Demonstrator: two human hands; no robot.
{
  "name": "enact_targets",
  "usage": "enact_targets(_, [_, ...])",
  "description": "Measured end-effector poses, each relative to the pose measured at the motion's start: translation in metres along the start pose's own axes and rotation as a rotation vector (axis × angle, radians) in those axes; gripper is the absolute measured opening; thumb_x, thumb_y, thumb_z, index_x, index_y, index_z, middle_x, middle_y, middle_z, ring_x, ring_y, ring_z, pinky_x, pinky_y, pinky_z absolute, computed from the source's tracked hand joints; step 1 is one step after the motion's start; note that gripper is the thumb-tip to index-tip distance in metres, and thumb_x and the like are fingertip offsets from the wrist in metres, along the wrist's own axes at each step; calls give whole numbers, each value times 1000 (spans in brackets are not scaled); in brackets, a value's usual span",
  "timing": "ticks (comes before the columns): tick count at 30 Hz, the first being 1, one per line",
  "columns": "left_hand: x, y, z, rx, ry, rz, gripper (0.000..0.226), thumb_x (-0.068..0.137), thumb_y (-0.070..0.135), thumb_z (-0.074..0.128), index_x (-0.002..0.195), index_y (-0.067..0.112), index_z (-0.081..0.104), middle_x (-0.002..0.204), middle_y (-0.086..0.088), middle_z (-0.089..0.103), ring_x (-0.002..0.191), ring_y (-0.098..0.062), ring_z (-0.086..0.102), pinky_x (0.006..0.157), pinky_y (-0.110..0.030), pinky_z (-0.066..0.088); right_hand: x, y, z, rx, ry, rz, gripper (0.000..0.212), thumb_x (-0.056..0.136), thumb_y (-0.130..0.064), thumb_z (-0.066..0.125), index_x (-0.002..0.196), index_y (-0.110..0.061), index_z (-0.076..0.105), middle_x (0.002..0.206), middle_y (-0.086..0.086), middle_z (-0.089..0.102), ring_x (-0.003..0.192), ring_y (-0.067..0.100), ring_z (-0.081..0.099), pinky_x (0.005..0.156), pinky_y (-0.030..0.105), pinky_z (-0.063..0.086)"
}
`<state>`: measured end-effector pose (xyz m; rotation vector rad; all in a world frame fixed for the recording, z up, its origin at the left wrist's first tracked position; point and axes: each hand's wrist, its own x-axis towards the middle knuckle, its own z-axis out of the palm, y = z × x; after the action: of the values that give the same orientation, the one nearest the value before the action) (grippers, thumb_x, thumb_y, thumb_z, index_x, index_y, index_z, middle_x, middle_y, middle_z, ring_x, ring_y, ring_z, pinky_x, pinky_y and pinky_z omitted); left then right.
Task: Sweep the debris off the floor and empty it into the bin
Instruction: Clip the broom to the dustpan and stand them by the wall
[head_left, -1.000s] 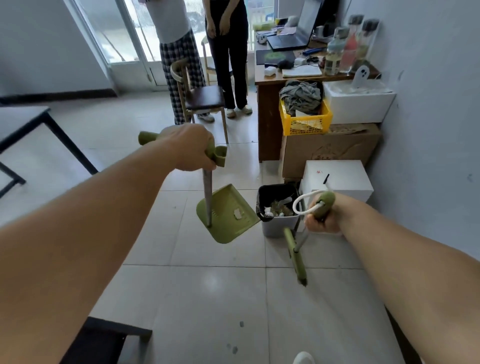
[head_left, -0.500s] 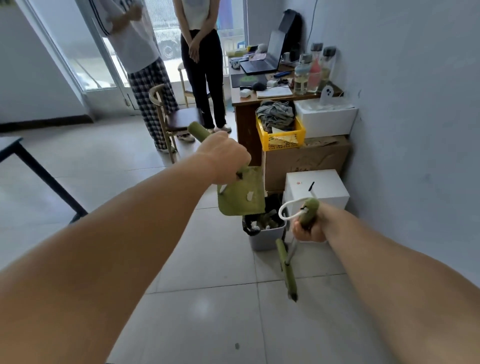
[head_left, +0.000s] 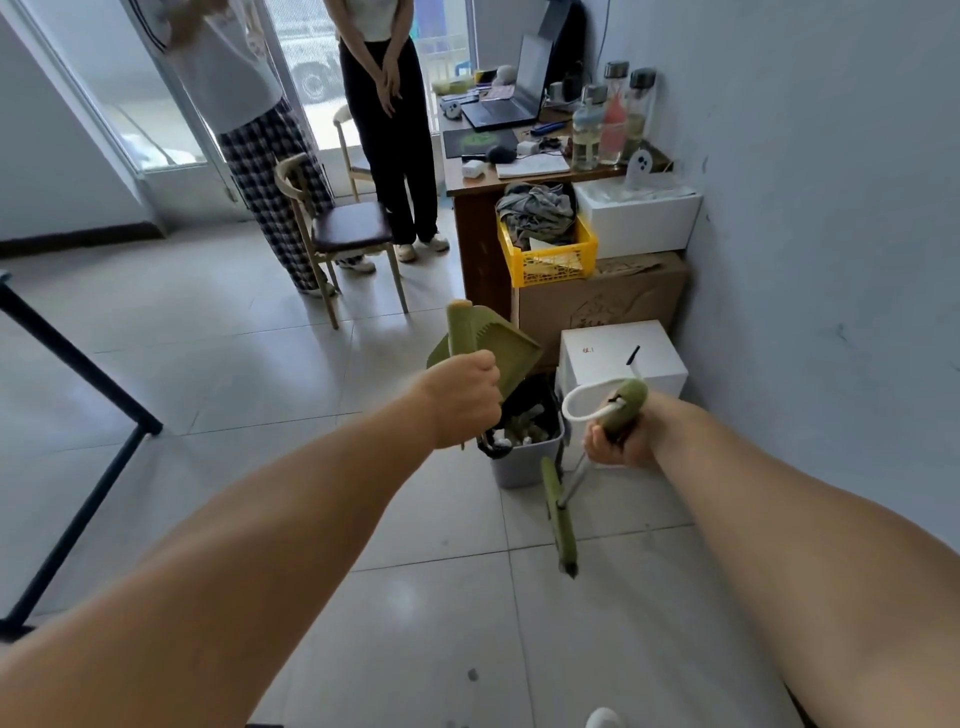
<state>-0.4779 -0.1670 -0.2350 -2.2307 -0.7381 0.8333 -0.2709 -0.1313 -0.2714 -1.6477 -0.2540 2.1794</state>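
Observation:
My left hand (head_left: 461, 399) grips the handle of a green dustpan (head_left: 506, 347), which is tipped steeply over the small grey bin (head_left: 524, 462). The bin has a black liner and holds scraps of rubbish. My right hand (head_left: 621, 435) is closed around the green top of a broom handle with a white hanging loop. The broom's green head (head_left: 562, 525) hangs just above the floor tiles, right of the bin. I cannot see any debris inside the pan from this angle.
A white box (head_left: 621, 352) and a cardboard box (head_left: 602, 301) stand behind the bin against the right wall. A yellow crate (head_left: 548, 260) of clothes, a desk, a wooden chair (head_left: 343, 234) and two standing people are farther back. A black table frame (head_left: 78, 431) is at left.
My left hand has swung the dustpan from left of the bin to above it and tilted it steeply. The broom in my right hand has barely moved.

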Motion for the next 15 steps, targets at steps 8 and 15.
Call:
enact_targets(8, [-9, -8, 5, -29, -14, -100, 15, 95, 13, 55, 101, 16, 69, 106, -3, 71, 101, -22, 63, 101, -35, 40, 9, 2, -2, 5, -2, 3, 14, 79, -15, 52, 74, -4, 45, 68, 10, 42, 57, 15, 44, 29, 20, 43])
enact_targets(15, [-30, -52, -18, -211, 46, -261, 8, 90, 23, 60, 96, 25, 65, 93, 5, 68, 92, -15, 63, 96, -31, 42, -12, -9, 4, -160, 97, -86, 34, 94, -23, 42, 69, -1, 48, 50, 14, 54, 33, 22, 52, 29, 20, 45])
